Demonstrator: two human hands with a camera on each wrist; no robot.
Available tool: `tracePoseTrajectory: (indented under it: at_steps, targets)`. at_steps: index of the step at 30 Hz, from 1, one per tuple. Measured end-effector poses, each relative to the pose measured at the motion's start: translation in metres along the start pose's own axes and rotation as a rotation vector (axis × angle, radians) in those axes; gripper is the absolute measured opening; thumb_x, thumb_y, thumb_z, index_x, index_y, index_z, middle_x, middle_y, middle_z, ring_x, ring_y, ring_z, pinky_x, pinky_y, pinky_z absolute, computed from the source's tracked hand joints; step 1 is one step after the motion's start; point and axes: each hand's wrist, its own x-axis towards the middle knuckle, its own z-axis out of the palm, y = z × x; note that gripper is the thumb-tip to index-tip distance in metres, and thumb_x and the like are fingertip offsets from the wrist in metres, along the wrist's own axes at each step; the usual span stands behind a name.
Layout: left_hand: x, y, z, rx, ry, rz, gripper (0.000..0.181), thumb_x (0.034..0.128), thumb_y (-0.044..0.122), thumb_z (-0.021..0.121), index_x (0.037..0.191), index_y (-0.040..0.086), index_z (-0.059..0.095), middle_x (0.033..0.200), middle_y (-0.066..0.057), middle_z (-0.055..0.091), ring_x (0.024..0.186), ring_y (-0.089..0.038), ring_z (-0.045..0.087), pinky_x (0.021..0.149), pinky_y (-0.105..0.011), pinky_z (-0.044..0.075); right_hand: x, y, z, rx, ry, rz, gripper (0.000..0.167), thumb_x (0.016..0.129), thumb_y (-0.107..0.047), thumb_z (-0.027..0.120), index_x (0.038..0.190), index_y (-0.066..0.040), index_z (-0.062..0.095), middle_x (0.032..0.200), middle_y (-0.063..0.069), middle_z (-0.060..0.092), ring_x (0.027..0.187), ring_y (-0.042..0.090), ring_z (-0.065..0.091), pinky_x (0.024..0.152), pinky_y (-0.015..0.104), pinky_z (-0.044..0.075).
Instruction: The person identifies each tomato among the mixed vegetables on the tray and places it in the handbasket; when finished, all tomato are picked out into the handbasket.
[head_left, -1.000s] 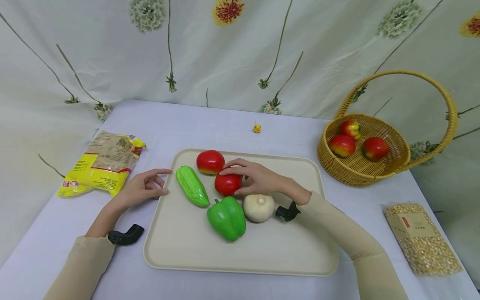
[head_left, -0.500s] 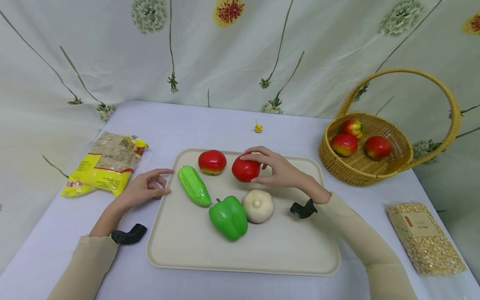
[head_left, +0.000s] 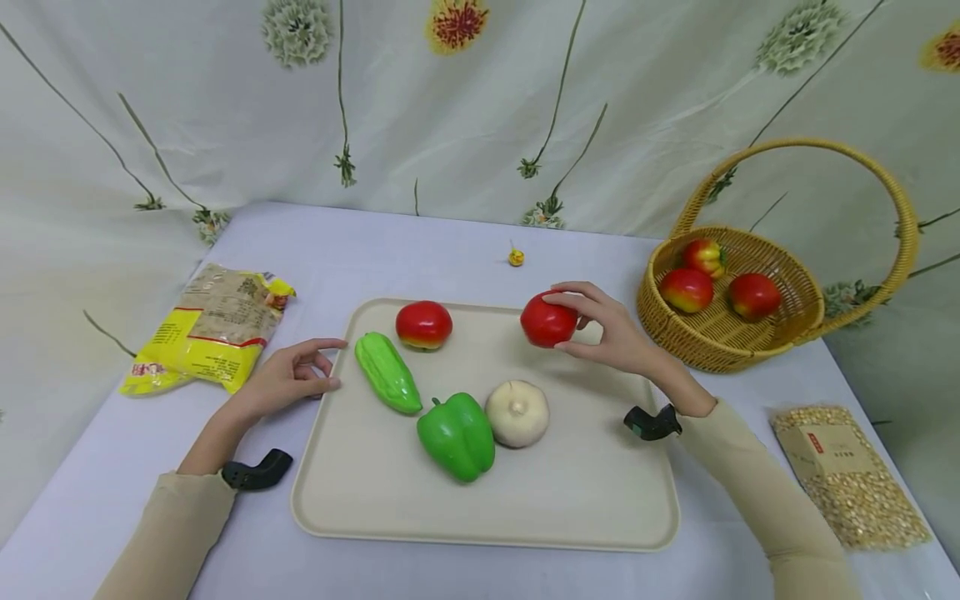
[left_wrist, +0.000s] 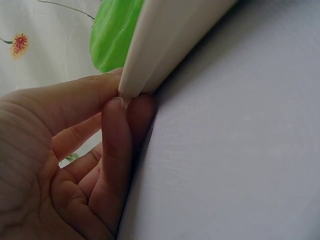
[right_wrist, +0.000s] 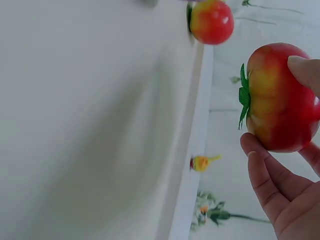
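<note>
My right hand (head_left: 607,333) holds a red tomato (head_left: 547,320) above the far right part of the beige tray (head_left: 480,533). In the right wrist view the tomato (right_wrist: 280,97) shows a yellow patch and green leaves, with my thumb and fingers around it. At the tray's left edge, my left hand (head_left: 288,377) pinches the rim; the left wrist view shows thumb and fingers on the tray rim (left_wrist: 142,55). Another tomato (head_left: 423,324), a light green ridged vegetable (head_left: 388,372), a green bell pepper (head_left: 457,437) and a whitish round bulb-like vegetable (head_left: 517,413) lie on the tray.
A wicker basket (head_left: 675,348) with a tall handle stands at the back right, holding 3 red-yellow fruits. A yellow bag (head_left: 213,325) lies on the left, a bag of kernels (head_left: 847,475) on the right. A tiny yellow object (head_left: 516,257) sits behind the tray.
My right hand has lifted the tomato from beside the other one and carried it right across the tray. The left hand has stayed at the rim.
</note>
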Motion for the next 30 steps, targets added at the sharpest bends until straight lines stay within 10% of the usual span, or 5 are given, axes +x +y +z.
tracePoseTrajectory:
  at_steps: [30]
  targets:
    - [-0.001,0.004,0.0,0.01,0.003,0.0,0.056,0.0862,0.017,0.067,0.136,0.006,0.043,0.089,-0.001,0.056,0.058,-0.007,0.053,0.063,-0.02,0.046,-0.089,0.038,-0.091,-0.237,0.322,0.201,0.063,0.07,0.003,0.077,0.129,-0.005,0.054,0.128,0.02,0.049,0.11,-0.017,0.037,0.08,-0.002,0.036]
